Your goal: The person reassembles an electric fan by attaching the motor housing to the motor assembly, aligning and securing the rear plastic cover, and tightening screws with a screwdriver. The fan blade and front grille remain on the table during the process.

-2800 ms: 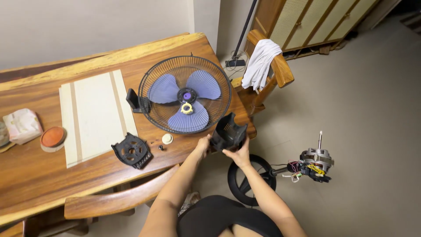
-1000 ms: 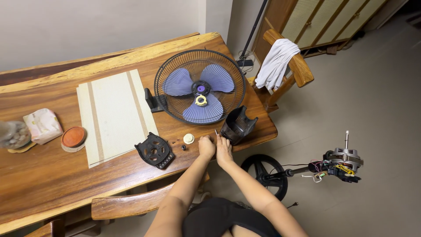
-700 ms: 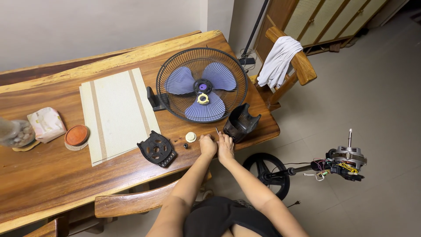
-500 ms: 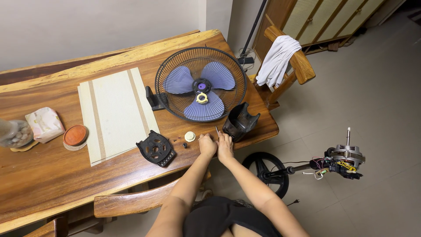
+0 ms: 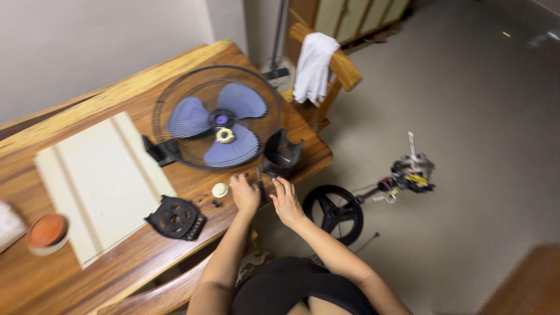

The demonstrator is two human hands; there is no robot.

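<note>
Head camera, looking down, showed both hands side by side at the near edge of the wooden table (image 5: 116, 274). The left hand (image 5: 245, 195) lay with fingers curled downward, and the right hand (image 5: 286, 201) sat just beside it, fingers bent; between them stood a thin dark tool (image 5: 259, 184), though motion blur made it impossible to tell which hand gripped it or how tightly. Just left of the left hand rested a small cream knob (image 5: 220, 189) and a couple of tiny dark screws (image 5: 214, 203). Farther left lay a black round vented cover (image 5: 176, 217), near a pale slatted board (image 5: 99, 181). Beyond the hands stood a black plastic housing (image 5: 281, 153), touching the rim of a wire fan guard (image 5: 169, 102) with blue blades (image 5: 201, 116). Off the table, on the floor, a black round base (image 5: 333, 213) and a fan motor (image 5: 408, 172) lay apart.
</note>
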